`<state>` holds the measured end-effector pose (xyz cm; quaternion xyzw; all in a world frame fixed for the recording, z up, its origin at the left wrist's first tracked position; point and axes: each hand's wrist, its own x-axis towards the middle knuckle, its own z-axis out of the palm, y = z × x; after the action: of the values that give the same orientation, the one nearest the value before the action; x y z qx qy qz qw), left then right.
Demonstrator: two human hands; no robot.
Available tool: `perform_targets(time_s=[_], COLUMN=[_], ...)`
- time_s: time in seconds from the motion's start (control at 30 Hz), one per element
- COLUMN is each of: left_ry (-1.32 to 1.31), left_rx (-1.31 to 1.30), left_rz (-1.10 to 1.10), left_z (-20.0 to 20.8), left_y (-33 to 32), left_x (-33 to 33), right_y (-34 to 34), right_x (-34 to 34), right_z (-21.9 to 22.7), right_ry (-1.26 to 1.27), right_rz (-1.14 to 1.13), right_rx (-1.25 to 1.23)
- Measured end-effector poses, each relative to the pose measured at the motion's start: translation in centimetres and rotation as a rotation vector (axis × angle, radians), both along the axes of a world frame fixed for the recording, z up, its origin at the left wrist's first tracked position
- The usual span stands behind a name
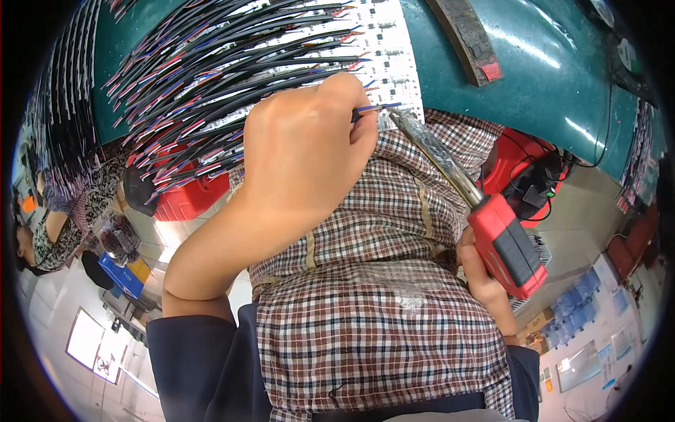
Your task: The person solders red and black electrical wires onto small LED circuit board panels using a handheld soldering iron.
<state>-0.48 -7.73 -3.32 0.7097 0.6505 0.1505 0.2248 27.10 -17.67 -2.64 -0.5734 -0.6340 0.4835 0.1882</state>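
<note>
Between the thumb and fingers of my left hand [302,141] is a thin black cable [356,115], whose blue and orange wire ends stick out to the right. They lie over the near edge of a white circuit board panel [394,56] set with small dark parts. My right hand [480,271] is wrapped round the red and black handle of a soldering iron [508,246]. Its long metal barrel slants up and left, and the tip is right by the wire ends; whether they touch I cannot tell. Many black cables [211,77] with coloured ends fan leftward from the panel.
A dark bar with a red end [471,42] lies on the green tabletop [534,84]. More cables [67,98] hang at the far left, near another person [60,232]. Red stools [186,200] stand below the table edge. A checked apron [380,316] covers my lap.
</note>
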Motion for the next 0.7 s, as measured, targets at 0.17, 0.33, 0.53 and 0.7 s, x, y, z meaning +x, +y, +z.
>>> perform_targets(time_s=[0.17, 0.33, 0.53, 0.7], left_ry=[0.003, 0.020, -0.152, -0.129], left_rx=[0.000, 0.010, -0.053, -0.057], left_rz=[0.008, -0.010, 0.050, 0.023], left_z=[0.10, -0.02, -0.02, 0.00], left_y=[-0.08, 0.09, 0.47, 0.63], left_x=[0.00, -0.08, -0.40, -0.30], right_y=[-0.52, -0.78, -0.61, -0.34], right_x=[0.80, 0.41, 0.95, 0.82], right_z=[0.20, 0.28, 0.15, 0.28], right_ry=[0.010, 0.029, -0.052, -0.013], right_rz=[-0.025, -0.059, 0.039, 0.033], right_rx=[-0.003, 0.010, 0.022, -0.035])
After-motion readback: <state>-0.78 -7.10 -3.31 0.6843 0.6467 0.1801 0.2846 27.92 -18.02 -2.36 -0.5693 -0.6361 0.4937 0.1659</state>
